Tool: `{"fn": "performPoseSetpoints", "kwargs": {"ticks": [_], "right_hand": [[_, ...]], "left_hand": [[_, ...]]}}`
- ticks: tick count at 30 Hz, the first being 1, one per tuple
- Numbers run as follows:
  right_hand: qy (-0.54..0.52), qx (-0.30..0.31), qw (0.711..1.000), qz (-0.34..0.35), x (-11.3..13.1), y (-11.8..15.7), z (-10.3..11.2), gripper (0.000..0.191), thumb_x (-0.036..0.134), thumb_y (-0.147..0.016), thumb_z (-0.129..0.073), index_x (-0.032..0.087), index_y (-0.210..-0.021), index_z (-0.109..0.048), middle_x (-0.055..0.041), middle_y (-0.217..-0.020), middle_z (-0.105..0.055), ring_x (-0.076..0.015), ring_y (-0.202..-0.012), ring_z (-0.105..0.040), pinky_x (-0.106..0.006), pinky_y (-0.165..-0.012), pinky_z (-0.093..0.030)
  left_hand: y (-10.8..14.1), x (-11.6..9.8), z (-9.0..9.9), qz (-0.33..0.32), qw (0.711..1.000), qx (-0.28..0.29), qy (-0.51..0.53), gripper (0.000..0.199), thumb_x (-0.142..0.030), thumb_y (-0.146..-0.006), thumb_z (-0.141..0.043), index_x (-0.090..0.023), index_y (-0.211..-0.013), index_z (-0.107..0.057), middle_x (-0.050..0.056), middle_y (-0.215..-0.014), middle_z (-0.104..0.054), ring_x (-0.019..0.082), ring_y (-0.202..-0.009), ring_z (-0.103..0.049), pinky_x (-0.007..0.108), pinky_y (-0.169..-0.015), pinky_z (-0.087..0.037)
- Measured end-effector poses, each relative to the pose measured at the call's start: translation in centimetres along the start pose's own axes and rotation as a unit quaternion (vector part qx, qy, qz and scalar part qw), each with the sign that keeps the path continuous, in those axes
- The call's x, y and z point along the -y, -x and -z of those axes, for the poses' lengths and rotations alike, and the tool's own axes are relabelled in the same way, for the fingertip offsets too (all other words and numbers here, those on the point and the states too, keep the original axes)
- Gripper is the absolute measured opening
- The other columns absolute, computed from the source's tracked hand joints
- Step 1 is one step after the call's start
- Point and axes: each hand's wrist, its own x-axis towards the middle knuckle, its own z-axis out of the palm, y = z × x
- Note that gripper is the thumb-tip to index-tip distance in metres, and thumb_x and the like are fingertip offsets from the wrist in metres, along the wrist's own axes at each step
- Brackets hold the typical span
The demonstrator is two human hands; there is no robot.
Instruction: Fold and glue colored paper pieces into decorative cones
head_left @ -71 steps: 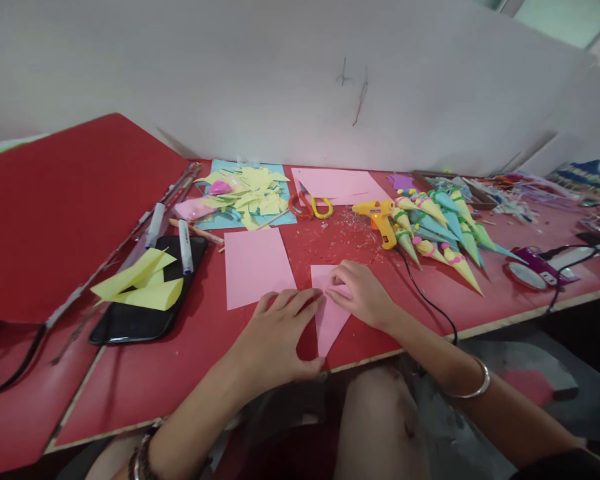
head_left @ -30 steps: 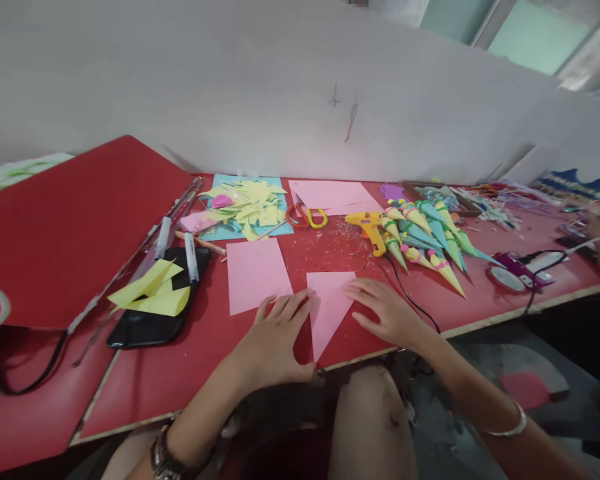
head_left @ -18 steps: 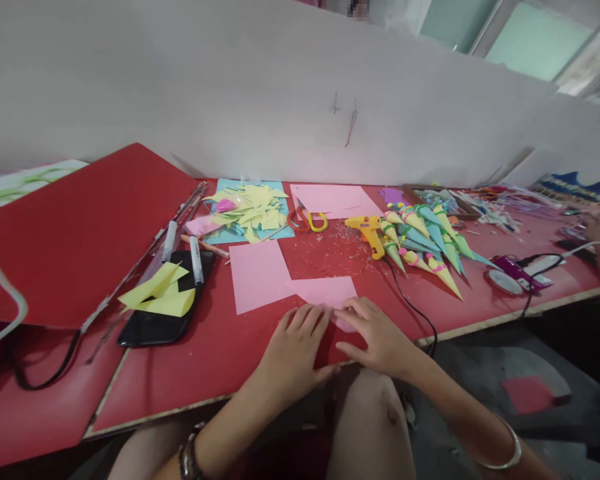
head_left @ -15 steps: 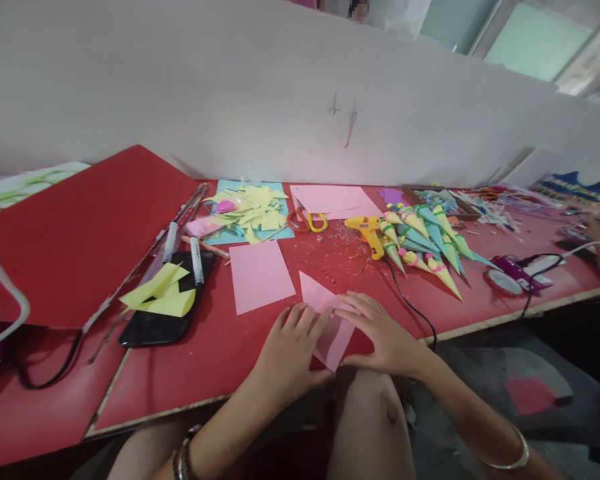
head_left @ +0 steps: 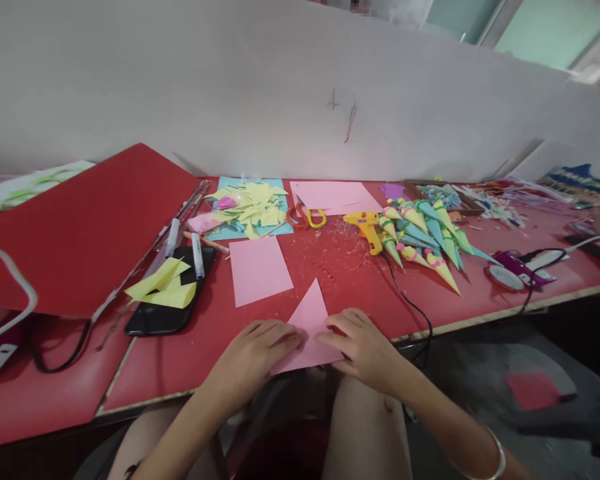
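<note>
Pink folded paper (head_left: 309,333) lies between the left hand (head_left: 260,353) and right hand (head_left: 364,347).

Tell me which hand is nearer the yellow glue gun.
Right. The right hand is on the near side of the glue gun; the left hand is farther off, leftward.

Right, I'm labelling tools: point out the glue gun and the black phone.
glue gun (head_left: 372,235): head view, on its yellow body.
black phone (head_left: 156,320): head view, on its lower part, below the yellow paper.
</note>
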Motion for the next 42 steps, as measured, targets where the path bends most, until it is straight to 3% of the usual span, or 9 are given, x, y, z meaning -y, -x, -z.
{"fn": "performPoseSetpoints", "kwargs": {"ticks": [7,15,20,31,34,36,38,40,42], "right_hand": [[-0.075,-0.063,0.994,-0.050,0.3,0.2,-1.6,0.022,0.019,-0.076,-0.059,0.022,-0.097,-0.061,-0.0044,-0.097,-0.057,-0.0190,-0.088,-0.046,-0.031,-0.076,-0.037],[-0.133,-0.088,0.983,-0.091,0.5,-0.9,-1.4,0.008,0.021,-0.079,-0.058,0.021,-0.084,-0.063,-0.0020,-0.083,-0.058,-0.0163,-0.079,-0.046,-0.028,-0.070,-0.037],[-0.151,-0.110,0.976,-0.115,0.6,-1.4,-1.5,0.013,0.029,-0.079,-0.057,0.019,-0.073,-0.062,-0.0010,-0.078,-0.058,-0.0155,-0.076,-0.048,-0.027,-0.069,-0.036],[-0.084,-0.148,0.965,-0.199,0.6,-2.3,-2.7,0.026,0.030,-0.078,-0.057,0.018,-0.057,-0.048,-0.0005,-0.067,-0.050,-0.0151,-0.068,-0.046,-0.026,-0.063,-0.036],[-0.057,-0.151,0.965,-0.209,0.8,-2.3,-2.9,0.027,0.029,-0.077,-0.058,0.018,-0.056,-0.045,-0.0001,-0.066,-0.049,-0.0151,-0.068,-0.046,-0.026,-0.063,-0.035],[-0.037,-0.151,0.965,-0.212,0.8,-2.3,-3.0,0.027,0.030,-0.077,-0.059,0.018,-0.056,-0.046,-0.0003,-0.067,-0.050,-0.0155,-0.069,-0.046,-0.026,-0.063,-0.035],[-0.018,-0.150,0.965,-0.215,0.9,-2.3,-3.1,0.026,0.032,-0.077,-0.059,0.019,-0.057,-0.047,-0.0005,-0.068,-0.051,-0.0160,-0.069,-0.045,-0.027,-0.063,-0.034],[-0.002,-0.145,0.965,-0.218,1.0,-2.3,-3.1,0.024,0.032,-0.077,-0.058,0.019,-0.059,-0.049,-0.0008,-0.069,-0.052,-0.0167,-0.069,-0.045,-0.028,-0.063,-0.034],[0.006,-0.133,0.967,-0.217,1.1,-2.3,-2.9,0.022,0.031,-0.078,-0.056,0.019,-0.061,-0.050,-0.0014,-0.071,-0.053,-0.0173,-0.071,-0.046,-0.028,-0.064,-0.034]], "left_hand": [[1.3,-0.4,-1.4,0.043,0.994,-0.092,-0.024,0.027,-0.016,-0.074,-0.059,-0.023,-0.100,-0.062,0.002,-0.092,-0.067,0.019,-0.081,-0.059,0.032,-0.071,-0.045],[0.1,-0.2,-1.6,0.091,0.991,-0.097,0.013,0.019,-0.019,-0.074,-0.061,-0.022,-0.092,-0.064,0.001,-0.085,-0.066,0.017,-0.078,-0.058,0.029,-0.066,-0.044],[0.0,0.3,-2.0,0.116,0.987,-0.110,0.013,0.011,-0.028,-0.076,-0.059,-0.021,-0.082,-0.065,0.000,-0.074,-0.065,0.016,-0.071,-0.057,0.028,-0.063,-0.040],[0.0,-0.1,-1.5,0.217,0.968,-0.093,-0.081,0.035,-0.043,-0.081,-0.047,-0.017,-0.059,-0.055,0.001,-0.057,-0.059,0.017,-0.058,-0.056,0.030,-0.062,-0.037],[0.2,0.1,-1.3,0.227,0.968,-0.071,-0.076,0.031,-0.039,-0.083,-0.045,-0.017,-0.066,-0.058,0.003,-0.062,-0.062,0.019,-0.061,-0.058,0.032,-0.066,-0.038],[0.4,0.2,-1.3,0.224,0.971,-0.063,-0.061,0.023,-0.034,-0.084,-0.045,-0.017,-0.086,-0.060,0.004,-0.073,-0.066,0.019,-0.067,-0.059,0.033,-0.068,-0.040],[0.5,0.3,-1.3,0.215,0.972,-0.070,-0.065,0.030,-0.031,-0.083,-0.046,-0.017,-0.109,-0.053,0.007,-0.091,-0.065,0.020,-0.078,-0.059,0.032,-0.072,-0.041],[0.5,0.3,-1.0,0.185,0.975,-0.079,-0.099,0.039,-0.025,-0.082,-0.048,-0.022,-0.120,-0.045,0.009,-0.109,-0.059,0.020,-0.090,-0.056,0.033,-0.076,-0.040],[0.4,0.2,-0.5,0.109,0.983,-0.056,-0.136,0.042,-0.016,-0.080,-0.048,-0.029,-0.121,-0.045,0.007,-0.120,-0.052,0.021,-0.097,-0.052,0.034,-0.081,-0.037]]}}
